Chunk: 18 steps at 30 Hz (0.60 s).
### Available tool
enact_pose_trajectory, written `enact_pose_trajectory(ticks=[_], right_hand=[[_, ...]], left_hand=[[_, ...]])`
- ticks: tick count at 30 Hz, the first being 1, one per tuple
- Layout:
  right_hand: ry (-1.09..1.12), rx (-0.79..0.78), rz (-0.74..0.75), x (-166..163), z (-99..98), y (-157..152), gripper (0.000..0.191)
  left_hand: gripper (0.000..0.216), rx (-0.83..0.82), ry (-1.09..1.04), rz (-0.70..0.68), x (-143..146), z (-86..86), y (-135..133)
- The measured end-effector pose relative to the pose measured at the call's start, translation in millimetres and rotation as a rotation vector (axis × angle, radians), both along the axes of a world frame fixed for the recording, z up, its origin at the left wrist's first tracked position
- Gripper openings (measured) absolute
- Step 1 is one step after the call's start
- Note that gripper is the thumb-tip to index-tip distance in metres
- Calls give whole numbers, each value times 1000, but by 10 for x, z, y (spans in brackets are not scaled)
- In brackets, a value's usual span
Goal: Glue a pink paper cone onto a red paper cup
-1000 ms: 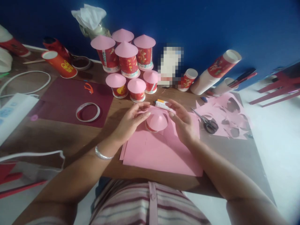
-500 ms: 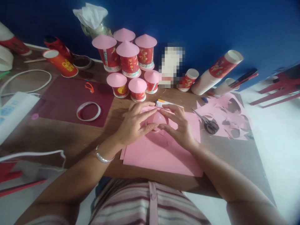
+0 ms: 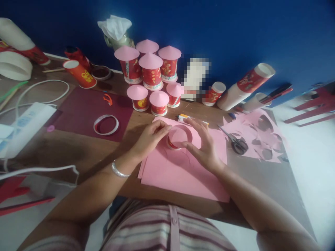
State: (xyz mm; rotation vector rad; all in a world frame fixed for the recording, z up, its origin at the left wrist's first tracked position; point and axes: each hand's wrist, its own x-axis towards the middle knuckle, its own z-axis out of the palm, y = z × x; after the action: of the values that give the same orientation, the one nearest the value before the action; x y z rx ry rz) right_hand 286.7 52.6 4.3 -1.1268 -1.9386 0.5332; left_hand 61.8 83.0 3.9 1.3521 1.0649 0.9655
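Note:
A small red paper cup with a pink paper cone lid (image 3: pixel 179 136) stands on a pink paper sheet (image 3: pixel 180 170) in front of me. My left hand (image 3: pixel 149 139) curls against the cup's left side, its fingertips on the lid's rim. My right hand (image 3: pixel 204 144) cups the right side, with the thumb below the lid and the fingers arched over its far edge. Both hands press on the pink lid.
Several finished cups with pink cone lids (image 3: pixel 150 78) stand behind. A glue stick (image 3: pixel 184 118) lies just beyond my right hand, scissors (image 3: pixel 235 141) on pink scraps (image 3: pixel 258 134) to the right. A tape ring (image 3: pixel 106 124) lies on dark red paper (image 3: pixel 86 111); stacked cups (image 3: pixel 246 85) lie far right.
A second ago my hands were apart beside the lidded cup. They closed in from both sides and now hold the lid's rim. The view has shifted slightly.

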Motion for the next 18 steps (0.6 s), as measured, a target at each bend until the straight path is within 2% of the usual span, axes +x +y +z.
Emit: enact_pose_trajectory(ticks=[6, 13, 18], right_hand=[[87, -59, 80, -107, -19, 5, 84], [90, -69, 76, -148, -83, -2, 85], [103, -59, 82, -164, -95, -7, 85]], left_hand=[[45, -116, -69, -72, 24, 40, -11], [44, -273, -159, -144, 30, 37, 6], [44, -359, -230, -139, 32, 5, 15]])
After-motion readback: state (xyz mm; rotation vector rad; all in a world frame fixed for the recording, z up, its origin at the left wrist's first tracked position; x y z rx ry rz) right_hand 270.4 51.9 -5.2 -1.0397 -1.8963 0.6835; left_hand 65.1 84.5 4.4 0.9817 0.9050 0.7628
